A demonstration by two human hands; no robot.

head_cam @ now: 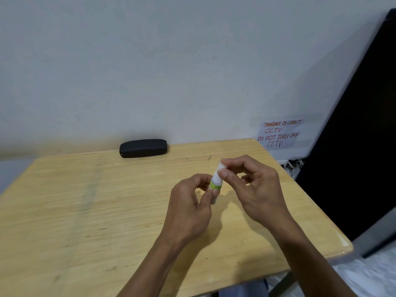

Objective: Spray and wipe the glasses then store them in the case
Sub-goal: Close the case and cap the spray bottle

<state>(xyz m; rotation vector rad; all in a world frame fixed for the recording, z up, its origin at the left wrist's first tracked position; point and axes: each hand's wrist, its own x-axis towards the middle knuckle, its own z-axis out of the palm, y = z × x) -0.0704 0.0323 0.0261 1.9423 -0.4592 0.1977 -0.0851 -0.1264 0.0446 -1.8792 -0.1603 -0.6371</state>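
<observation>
Both forearms reach in over the worktop (90,206). Left hand (190,206) grips the small spray bottle (215,181) upright, right hand (255,185) pinches its white cap (220,167). I judge I'm uncapping before spraying. Glasses aren't visible; the closed black case (143,148) lies at the far edge.

Closed case (143,148) alone on seemingly bare table (85,211)

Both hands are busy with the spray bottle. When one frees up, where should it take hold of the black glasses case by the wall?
Grip the glasses case across its narrow width at mid-length, coming from above. It lies flat and closed, long side along the wall.
</observation>
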